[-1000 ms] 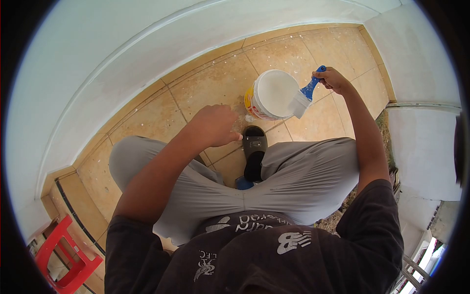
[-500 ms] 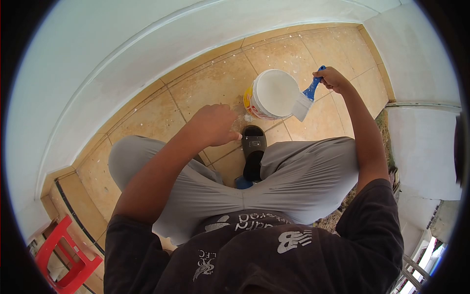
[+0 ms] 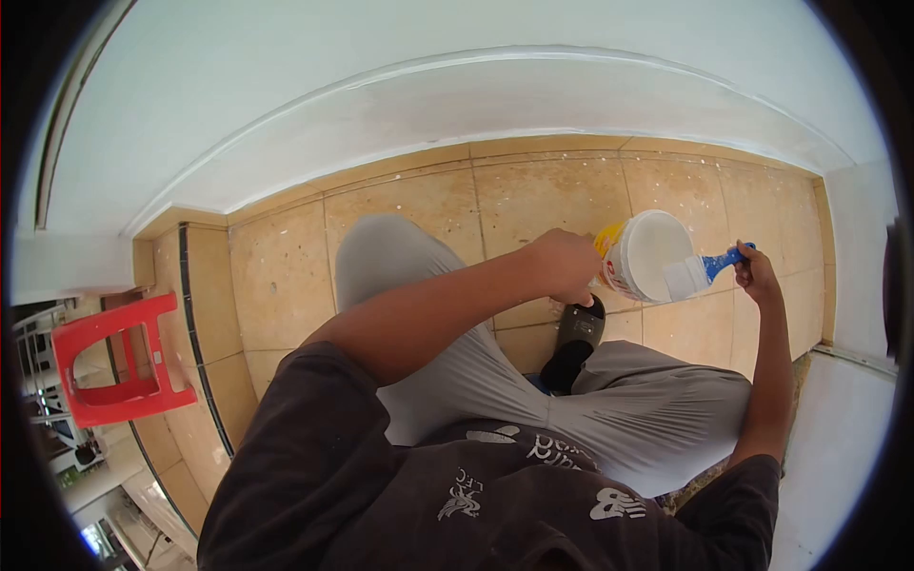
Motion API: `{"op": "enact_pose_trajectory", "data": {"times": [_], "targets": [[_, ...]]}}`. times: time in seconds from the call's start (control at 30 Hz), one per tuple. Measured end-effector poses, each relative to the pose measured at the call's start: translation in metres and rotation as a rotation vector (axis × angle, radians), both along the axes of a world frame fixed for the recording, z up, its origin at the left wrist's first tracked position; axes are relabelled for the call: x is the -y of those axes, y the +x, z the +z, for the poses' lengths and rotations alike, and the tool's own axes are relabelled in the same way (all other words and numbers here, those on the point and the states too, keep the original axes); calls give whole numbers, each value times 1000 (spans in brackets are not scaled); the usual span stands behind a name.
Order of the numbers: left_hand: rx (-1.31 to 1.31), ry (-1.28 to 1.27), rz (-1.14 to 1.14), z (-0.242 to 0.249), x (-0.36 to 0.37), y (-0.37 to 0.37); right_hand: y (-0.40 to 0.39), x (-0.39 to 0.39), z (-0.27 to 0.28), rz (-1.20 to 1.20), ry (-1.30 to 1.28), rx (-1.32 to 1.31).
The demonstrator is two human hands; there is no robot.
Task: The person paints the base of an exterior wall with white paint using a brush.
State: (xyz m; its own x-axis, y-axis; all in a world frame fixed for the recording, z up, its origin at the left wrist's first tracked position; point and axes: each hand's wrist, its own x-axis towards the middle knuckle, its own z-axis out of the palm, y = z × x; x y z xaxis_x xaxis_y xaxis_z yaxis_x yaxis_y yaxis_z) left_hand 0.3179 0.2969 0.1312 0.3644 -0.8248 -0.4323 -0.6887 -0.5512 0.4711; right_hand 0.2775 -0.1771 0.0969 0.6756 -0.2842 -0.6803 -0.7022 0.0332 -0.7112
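My right hand [image 3: 755,273] grips the blue handle of a wide paintbrush [image 3: 721,263] at its end. The brush's white-coated head lies over the right rim of a white paint bucket [image 3: 657,249], which has a yellow and red label. What is inside the bucket looks white. My left hand [image 3: 568,266] is at the bucket's left side with its fingers curled and the thumb pointing down. Whether it holds the bucket or its handle is hidden. Just below that hand is my foot in a dark slide sandal [image 3: 579,333].
Tan floor tiles [image 3: 400,224] with white specks run along a pale wall [image 3: 495,90]. Another wall [image 3: 862,228] stands at the right. A red plastic stool [image 3: 119,419] is at the left, past a step edge with a black strip [image 3: 195,333].
The view has swung left, so the bucket and hands appear farther right and lower. My left hand is closer to the bucket. The brush now lies more level across the rim.
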Motion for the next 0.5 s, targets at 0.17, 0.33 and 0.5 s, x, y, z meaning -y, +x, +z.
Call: {"op": "enact_pose_trajectory", "data": {"times": [0.17,0.33,0.5], "targets": [[12,20,31,-13,-1,3,1,10,-7,13,-10,-1],[66,5,95,-8,-6,19,4,4,-11,-12,-16,33],[95,36,148,-3,-2,25,-5,5,-16,-81,68,94]]}}
